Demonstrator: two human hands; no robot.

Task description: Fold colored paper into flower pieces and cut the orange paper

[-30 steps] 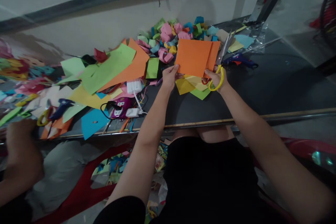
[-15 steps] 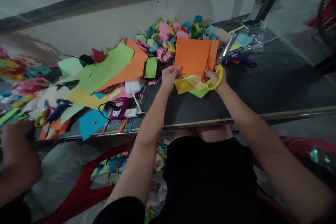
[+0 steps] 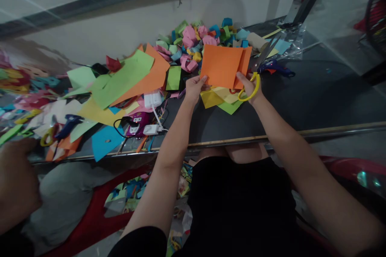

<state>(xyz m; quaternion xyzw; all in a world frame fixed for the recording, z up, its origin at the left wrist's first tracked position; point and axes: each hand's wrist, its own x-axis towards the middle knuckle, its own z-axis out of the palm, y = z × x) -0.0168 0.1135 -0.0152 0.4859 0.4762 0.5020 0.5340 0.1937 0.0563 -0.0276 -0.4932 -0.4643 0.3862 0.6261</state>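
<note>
An orange sheet of paper (image 3: 222,65), with a second orange layer showing along its right side, is held up above the table between both hands. My left hand (image 3: 196,86) pinches its lower left corner, thumb on top. At the lower right edge, my right hand (image 3: 251,88) grips the paper with the thumb. That same hand also carries scissors (image 3: 249,93) with yellow handles hooked on its fingers, their blades pointing up and away to the right. Under the orange paper lie yellow and green paper pieces (image 3: 211,98).
Folded paper shapes (image 3: 188,38) are heaped along the wall. A blue glue gun (image 3: 277,67) lies to the right. Leftward are large green paper sheets (image 3: 120,76) and a purple power strip (image 3: 139,123) with cords. A co-worker's arm (image 3: 18,176) is at the far left.
The scissors have tilted a little further to the right in my right hand, whose thumb has shifted slightly upward on the paper. My left hand stays nearly still.
</note>
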